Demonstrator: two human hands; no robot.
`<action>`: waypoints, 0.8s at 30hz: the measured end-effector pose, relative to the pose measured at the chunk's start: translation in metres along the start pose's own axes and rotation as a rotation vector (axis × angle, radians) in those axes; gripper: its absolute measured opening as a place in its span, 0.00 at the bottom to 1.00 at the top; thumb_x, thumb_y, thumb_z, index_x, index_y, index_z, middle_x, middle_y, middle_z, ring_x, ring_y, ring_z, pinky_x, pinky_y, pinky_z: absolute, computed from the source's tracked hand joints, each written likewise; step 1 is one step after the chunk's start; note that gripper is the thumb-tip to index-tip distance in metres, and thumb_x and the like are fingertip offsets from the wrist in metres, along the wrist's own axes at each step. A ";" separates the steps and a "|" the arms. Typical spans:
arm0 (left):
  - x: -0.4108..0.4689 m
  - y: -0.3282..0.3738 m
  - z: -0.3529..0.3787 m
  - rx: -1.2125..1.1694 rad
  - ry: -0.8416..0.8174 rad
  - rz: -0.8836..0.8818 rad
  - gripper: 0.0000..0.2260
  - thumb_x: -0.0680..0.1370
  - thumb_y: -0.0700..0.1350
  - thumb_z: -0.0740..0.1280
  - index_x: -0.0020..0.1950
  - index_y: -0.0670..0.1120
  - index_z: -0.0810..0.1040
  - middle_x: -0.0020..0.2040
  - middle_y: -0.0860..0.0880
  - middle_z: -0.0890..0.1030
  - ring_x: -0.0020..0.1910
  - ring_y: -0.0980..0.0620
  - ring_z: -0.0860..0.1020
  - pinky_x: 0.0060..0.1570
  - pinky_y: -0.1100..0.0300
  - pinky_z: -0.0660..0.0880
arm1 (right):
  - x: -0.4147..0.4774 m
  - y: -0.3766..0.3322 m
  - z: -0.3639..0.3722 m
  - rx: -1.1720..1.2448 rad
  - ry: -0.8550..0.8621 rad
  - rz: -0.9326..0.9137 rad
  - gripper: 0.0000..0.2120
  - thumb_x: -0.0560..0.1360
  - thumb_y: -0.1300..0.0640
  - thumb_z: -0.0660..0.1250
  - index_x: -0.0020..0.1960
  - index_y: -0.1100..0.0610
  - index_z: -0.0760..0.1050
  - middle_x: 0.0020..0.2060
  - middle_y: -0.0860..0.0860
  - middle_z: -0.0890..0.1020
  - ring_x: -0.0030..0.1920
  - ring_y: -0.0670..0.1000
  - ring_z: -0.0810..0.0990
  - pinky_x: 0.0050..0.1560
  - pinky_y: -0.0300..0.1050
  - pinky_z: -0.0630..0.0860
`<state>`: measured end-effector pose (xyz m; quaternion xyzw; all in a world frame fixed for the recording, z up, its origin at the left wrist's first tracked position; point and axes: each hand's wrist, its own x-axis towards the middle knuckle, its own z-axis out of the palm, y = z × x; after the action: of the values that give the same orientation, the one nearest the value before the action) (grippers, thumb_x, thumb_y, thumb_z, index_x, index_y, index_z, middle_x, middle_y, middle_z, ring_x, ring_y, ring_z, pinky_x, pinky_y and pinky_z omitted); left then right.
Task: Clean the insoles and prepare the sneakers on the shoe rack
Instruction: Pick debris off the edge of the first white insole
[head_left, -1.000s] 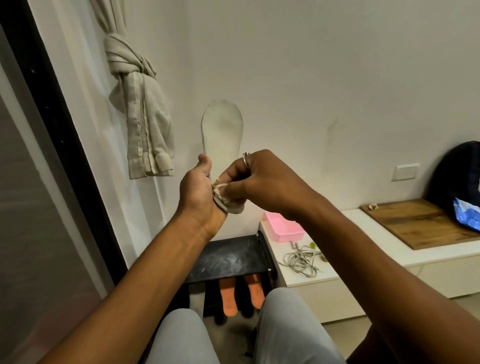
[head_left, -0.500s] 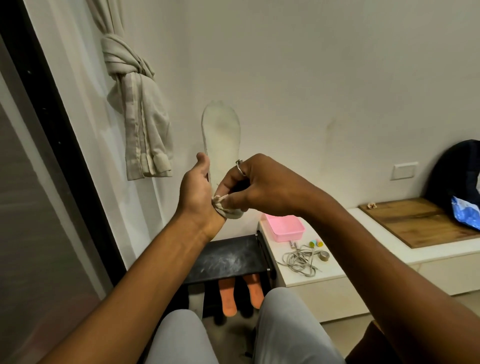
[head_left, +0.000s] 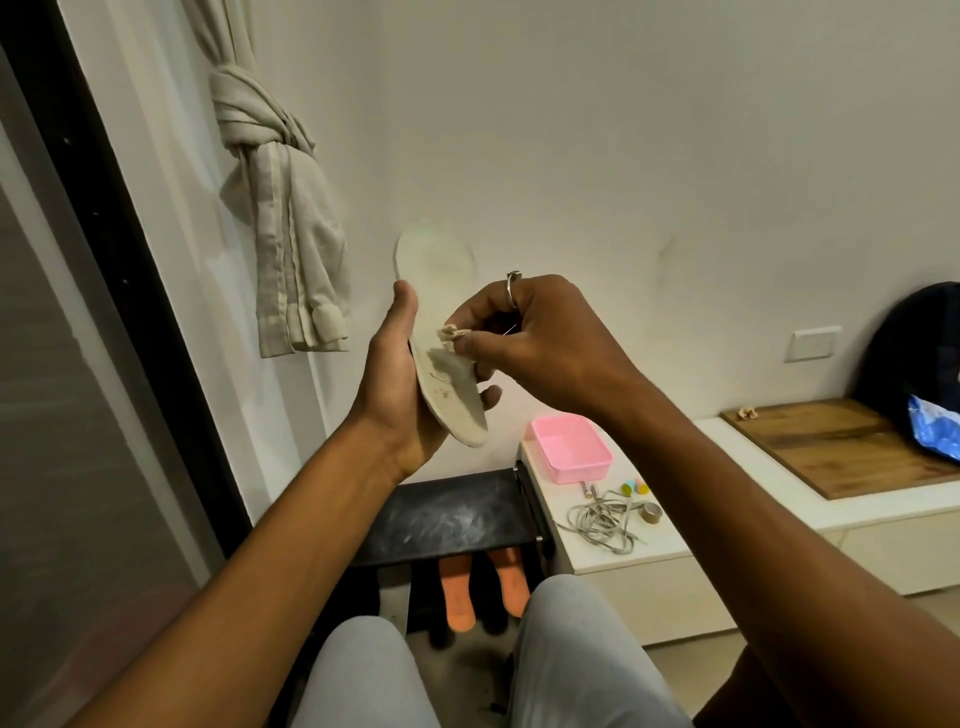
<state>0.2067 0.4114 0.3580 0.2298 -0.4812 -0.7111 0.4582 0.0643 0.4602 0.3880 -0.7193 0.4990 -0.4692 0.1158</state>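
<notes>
Wiping: right hand (head_left: 530, 338) pinches a cloth wad (head_left: 451, 332) on the insole (head_left: 454, 400). The left hand (head_left: 395, 384) grips the insole's lower half, toe at 12 o'clock, above the shoe rack (head_left: 447, 514) at 6. Best: brace from behind, short firm strokes over the smudge (head_left: 441, 361).

The off-white insole (head_left: 453, 402), grey-smudged near the heel, is held in mid-air with its toe end far and up. It lies cradled in the left hand (head_left: 395, 395). A small beige cloth wad (head_left: 451, 332), pinched by the right hand (head_left: 530, 338), touches its mid-section. The black shoe rack (head_left: 447, 514) stands below, its top shelf dusty. Two orange insoles (head_left: 457, 592) lie side by side on the lower tier.
</notes>
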 end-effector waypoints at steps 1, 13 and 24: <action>-0.001 0.000 0.001 0.019 -0.015 0.006 0.33 0.80 0.70 0.52 0.62 0.48 0.84 0.57 0.43 0.82 0.55 0.44 0.76 0.50 0.49 0.76 | 0.001 0.001 0.000 -0.021 0.035 0.005 0.05 0.77 0.58 0.74 0.50 0.58 0.85 0.45 0.49 0.86 0.38 0.44 0.85 0.38 0.35 0.79; -0.009 0.002 0.009 -0.010 -0.026 0.023 0.37 0.81 0.71 0.42 0.58 0.52 0.86 0.58 0.44 0.85 0.57 0.44 0.84 0.58 0.43 0.79 | 0.001 0.006 0.011 -0.057 0.005 0.027 0.04 0.76 0.56 0.74 0.49 0.56 0.84 0.45 0.48 0.84 0.43 0.47 0.84 0.35 0.36 0.81; -0.014 -0.022 0.025 0.233 -0.156 -0.113 0.32 0.82 0.68 0.47 0.62 0.44 0.77 0.41 0.47 0.80 0.35 0.49 0.73 0.33 0.56 0.69 | 0.009 0.026 -0.004 -0.262 0.432 -0.118 0.05 0.75 0.63 0.73 0.49 0.58 0.86 0.44 0.50 0.84 0.41 0.44 0.80 0.43 0.26 0.73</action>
<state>0.1843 0.4378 0.3480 0.2522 -0.5808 -0.6909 0.3489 0.0460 0.4409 0.3785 -0.6393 0.5258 -0.5492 -0.1152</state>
